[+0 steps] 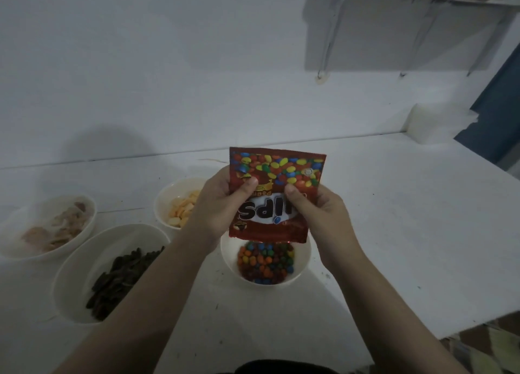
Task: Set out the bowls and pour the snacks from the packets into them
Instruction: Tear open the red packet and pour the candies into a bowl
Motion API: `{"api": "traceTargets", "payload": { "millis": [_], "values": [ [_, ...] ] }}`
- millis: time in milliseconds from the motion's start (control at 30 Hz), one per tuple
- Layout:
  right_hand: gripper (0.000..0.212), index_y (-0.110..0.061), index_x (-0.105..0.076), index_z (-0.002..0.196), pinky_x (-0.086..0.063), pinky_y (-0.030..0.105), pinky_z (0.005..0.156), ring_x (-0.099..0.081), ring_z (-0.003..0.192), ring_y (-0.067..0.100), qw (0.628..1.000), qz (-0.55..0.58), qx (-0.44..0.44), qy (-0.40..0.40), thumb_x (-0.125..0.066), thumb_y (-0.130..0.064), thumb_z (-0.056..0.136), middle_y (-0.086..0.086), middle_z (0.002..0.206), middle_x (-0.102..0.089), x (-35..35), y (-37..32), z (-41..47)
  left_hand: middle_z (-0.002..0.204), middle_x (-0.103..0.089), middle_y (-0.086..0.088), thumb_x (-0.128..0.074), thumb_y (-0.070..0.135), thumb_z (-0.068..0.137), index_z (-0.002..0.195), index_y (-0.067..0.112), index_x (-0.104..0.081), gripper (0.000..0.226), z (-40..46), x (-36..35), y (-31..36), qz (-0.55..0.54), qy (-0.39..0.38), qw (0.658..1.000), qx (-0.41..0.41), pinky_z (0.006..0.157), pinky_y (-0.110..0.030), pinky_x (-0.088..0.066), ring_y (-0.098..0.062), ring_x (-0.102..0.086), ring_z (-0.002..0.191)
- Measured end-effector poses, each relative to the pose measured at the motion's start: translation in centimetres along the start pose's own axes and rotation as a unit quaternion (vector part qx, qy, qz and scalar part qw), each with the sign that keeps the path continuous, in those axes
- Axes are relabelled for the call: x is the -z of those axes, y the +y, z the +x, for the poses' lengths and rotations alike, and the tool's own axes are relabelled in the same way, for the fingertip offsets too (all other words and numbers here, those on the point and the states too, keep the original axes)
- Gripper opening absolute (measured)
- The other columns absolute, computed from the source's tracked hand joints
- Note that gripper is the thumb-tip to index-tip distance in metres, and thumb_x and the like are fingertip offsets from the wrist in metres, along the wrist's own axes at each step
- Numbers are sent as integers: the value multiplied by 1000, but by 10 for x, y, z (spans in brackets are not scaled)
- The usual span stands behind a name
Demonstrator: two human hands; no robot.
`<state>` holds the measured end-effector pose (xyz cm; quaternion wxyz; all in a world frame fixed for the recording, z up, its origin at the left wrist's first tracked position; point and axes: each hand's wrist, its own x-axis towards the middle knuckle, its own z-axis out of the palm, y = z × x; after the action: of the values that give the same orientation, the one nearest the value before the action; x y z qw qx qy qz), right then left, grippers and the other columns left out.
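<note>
Both hands, left (222,204) and right (318,218), we are pinching upside-down red packet (277,193) over bowl (302,264), grip closed on packet; candies (266,262) filling bowl. Pour seeming nearly finished; next, shaking out remainder.

My both forearms bare, reaching forward and converging at centre. My left hand (222,204) raised, thumb on front of red packet (277,193), fingers curled behind. My right hand (323,213) mirrors it, thumb pinching packet's right side. Wrists level, hands close together.
</note>
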<state>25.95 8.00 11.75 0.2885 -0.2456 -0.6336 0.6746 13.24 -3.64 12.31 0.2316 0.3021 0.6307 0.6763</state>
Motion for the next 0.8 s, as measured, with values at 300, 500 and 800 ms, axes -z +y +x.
{"api": "traceTargets", "payload": {
  "millis": [300, 500, 800],
  "values": [
    [12, -27, -75, 94, -59, 29, 80, -75, 87, 10, 988, -132, -83, -17, -75, -34, 84, -10, 92, -78, 12, 20, -16, 101, -75, -1, -63, 25, 91, 106, 20, -66, 16, 2, -6, -10, -33, -9, 999, 36, 87, -52, -56, -22, -72, 93],
    [11, -20, -76, 90, -58, 23, 71, -73, 76, 8, 990, -120, -50, 50, -76, -29, 84, -3, 83, -78, 45, 20, -41, 105, -74, -3, -60, 21, 93, 108, 16, -65, 17, -2, -41, -8, -145, 14, 987, 75, 88, -49, -55, -22, -72, 96],
    [13, -17, -68, 107, -61, 35, 72, -74, 82, 24, 979, 49, -1, 196, -63, -20, 95, 6, 94, -77, 134, -1, -94, 118, -70, 0, -53, 24, 98, 125, 18, -58, 28, -30, -149, 0, -214, -76, 970, 85, 92, -42, -52, -17, -67, 109]
  ]
}}
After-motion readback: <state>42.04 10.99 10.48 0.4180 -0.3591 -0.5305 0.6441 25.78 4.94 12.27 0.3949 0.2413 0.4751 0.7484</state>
